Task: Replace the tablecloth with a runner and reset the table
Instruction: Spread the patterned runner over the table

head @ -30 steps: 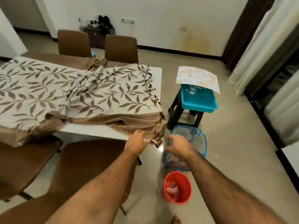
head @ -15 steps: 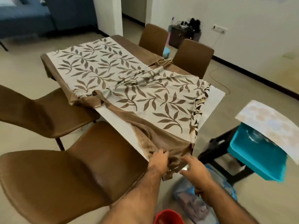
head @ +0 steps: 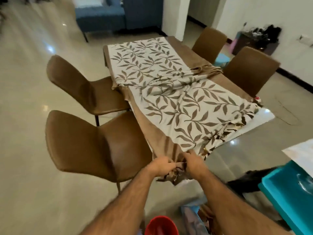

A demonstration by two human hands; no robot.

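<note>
A cream tablecloth (head: 177, 99) with brown leaves and a brown border lies rumpled across the white table (head: 264, 119), pulled off the table's near right edge. Its near corner is bunched below the table edge. My left hand (head: 160, 167) grips that bunched brown corner from the left. My right hand (head: 193, 161) grips the same bunch from the right, close beside the left. A folded pale floral cloth (head: 303, 153) lies on the teal tub at the right edge.
Brown chairs stand around the table: two on the left (head: 88, 146) (head: 76, 85), two at the far side (head: 249, 68) (head: 210, 41). A teal tub (head: 284, 197) sits on a dark stool at right. A red bucket (head: 160, 226) and a blue mesh basket (head: 191, 216) stand near my feet.
My right hand has closed on the bunched corner beside the left. The cloth has slid toward me, covering the near edge. My view has swung left along the table.
</note>
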